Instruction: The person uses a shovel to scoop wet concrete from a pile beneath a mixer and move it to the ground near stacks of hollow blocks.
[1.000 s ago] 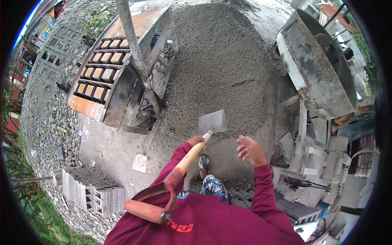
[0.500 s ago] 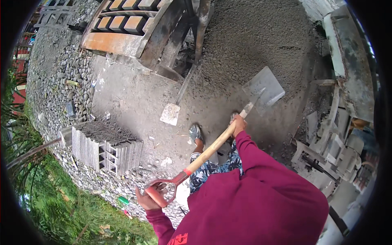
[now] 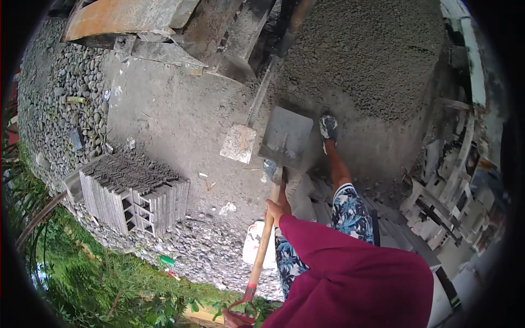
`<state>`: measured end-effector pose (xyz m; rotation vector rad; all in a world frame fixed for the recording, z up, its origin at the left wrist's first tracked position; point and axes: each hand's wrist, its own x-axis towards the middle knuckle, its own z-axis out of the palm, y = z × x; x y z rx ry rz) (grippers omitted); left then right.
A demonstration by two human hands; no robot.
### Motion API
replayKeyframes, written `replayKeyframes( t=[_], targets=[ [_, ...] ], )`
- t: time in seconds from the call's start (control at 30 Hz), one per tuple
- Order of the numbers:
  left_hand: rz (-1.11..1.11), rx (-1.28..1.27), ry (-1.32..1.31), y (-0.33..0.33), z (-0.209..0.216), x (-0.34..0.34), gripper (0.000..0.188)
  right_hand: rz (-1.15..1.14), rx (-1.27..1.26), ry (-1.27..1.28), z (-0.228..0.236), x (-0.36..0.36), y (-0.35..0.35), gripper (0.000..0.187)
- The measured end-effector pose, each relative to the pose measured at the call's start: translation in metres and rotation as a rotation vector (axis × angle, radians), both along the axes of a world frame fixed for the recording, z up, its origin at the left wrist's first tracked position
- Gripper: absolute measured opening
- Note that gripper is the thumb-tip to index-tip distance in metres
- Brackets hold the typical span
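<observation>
A shovel [image 3: 263, 246] with a pale wooden shaft is in both my hands. My right hand [image 3: 278, 211] is wrapped round the shaft, a little below the blade. At the bottom edge, my left hand [image 3: 235, 318] grips the red D-shaped handle, partly cut off by the picture's edge. The flat grey blade [image 3: 287, 135] is over the concrete near my feet, with only a thin grey coating visible on it. Beside the blade lies a second tool's square, mortar-stained plate [image 3: 239, 143], its long shaft running up toward the metal machine.
A broad heap of damp grey mix [image 3: 366, 60] spreads ahead on the right. A rusty block-moulding machine [image 3: 126, 19] stands at upper left. Stacked grey boards [image 3: 134, 194] sit by the pebbles [image 3: 76, 76] on the left. Scrap timber and blocks [image 3: 437, 197] crowd the right side.
The shovel has swung left, its blade moving from the heap's edge to beside the square plate. Both hands have shifted lower in view. My right foot has stepped forward toward the heap.
</observation>
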<state>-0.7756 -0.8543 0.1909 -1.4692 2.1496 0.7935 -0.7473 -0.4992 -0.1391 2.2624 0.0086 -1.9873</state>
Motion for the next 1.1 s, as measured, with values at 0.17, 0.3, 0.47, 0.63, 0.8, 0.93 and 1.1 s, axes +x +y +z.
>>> replayKeyframes(
  t=[0.17, 0.3, 0.47, 0.63, 0.8, 0.93, 1.1],
  targets=[
    [0.121, -0.056, 0.019, 0.123, -0.038, -0.005, 0.048, 0.090, 0.114, 0.064, -0.069, -0.017, 0.042, 0.041],
    [-0.012, 0.029, 0.181, 0.218, -0.090, -0.012, 0.042, 0.076, 0.265, -0.006, -0.142, -0.001, 0.124, 0.031],
    [-0.121, 0.113, 0.239, 0.410, -0.172, -0.012, 0.042, -0.022, 0.370, 0.037, -0.181, -0.018, 0.354, 0.032],
    [-0.098, 0.292, 0.316, 0.492, -0.190, 0.009, 0.046, -0.049, 0.389, 0.105, -0.176, -0.003, 0.458, 0.032],
    [-0.218, 0.235, 0.423, 0.443, -0.143, 0.039, 0.046, -0.096, 0.388, 0.157, -0.108, 0.026, 0.411, 0.032],
    [-0.534, 0.287, 0.453, 0.364, -0.122, 0.042, 0.048, -0.215, 0.273, 0.236, -0.008, 0.034, 0.409, 0.038],
    [-1.267, 0.495, 0.725, 0.407, -0.111, 0.032, 0.058, -0.555, 0.539, 0.560, 0.034, 0.103, 0.466, 0.037]
  ],
)
